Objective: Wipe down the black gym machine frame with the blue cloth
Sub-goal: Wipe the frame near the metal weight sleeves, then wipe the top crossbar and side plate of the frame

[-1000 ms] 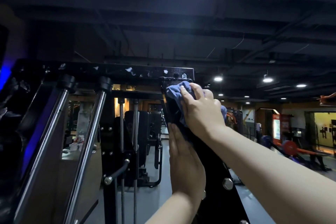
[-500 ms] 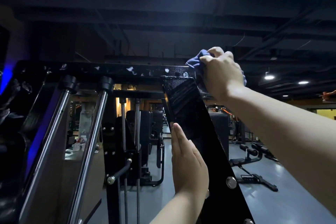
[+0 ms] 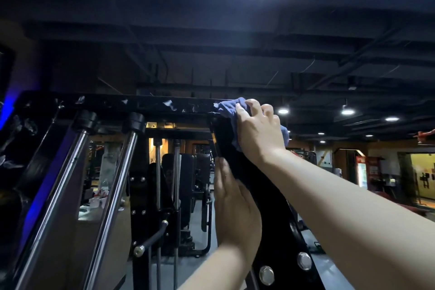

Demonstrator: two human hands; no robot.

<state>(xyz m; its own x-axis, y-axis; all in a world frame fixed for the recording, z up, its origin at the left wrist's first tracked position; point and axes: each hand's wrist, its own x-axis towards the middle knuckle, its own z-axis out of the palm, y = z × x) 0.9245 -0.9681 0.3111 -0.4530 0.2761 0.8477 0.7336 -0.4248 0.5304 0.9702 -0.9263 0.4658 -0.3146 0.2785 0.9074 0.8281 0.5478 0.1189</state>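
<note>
The black gym machine frame (image 3: 275, 214) rises as a slanted upright from the lower middle and joins a black top crossbar. My right hand (image 3: 257, 130) grips the bunched blue cloth (image 3: 227, 107) and presses it on the top corner of that upright, where it meets the crossbar. Part of the cloth pokes out past my fingers to the left and below my palm to the right. My left hand (image 3: 235, 207) lies flat with fingers straight against the left side of the upright, lower down, holding nothing.
Two chrome guide rods (image 3: 110, 195) slant up to the crossbar (image 3: 113, 103) on the left. Behind stand a weight stack with thin rods (image 3: 175, 183) and other machines. Two bolts (image 3: 303, 260) sit low on the upright. Gym floor and lit doorways lie right.
My right hand with the cloth went from the upright's face up above the corner, then came back down onto the top corner. My left hand stayed flat on the upright's side.
</note>
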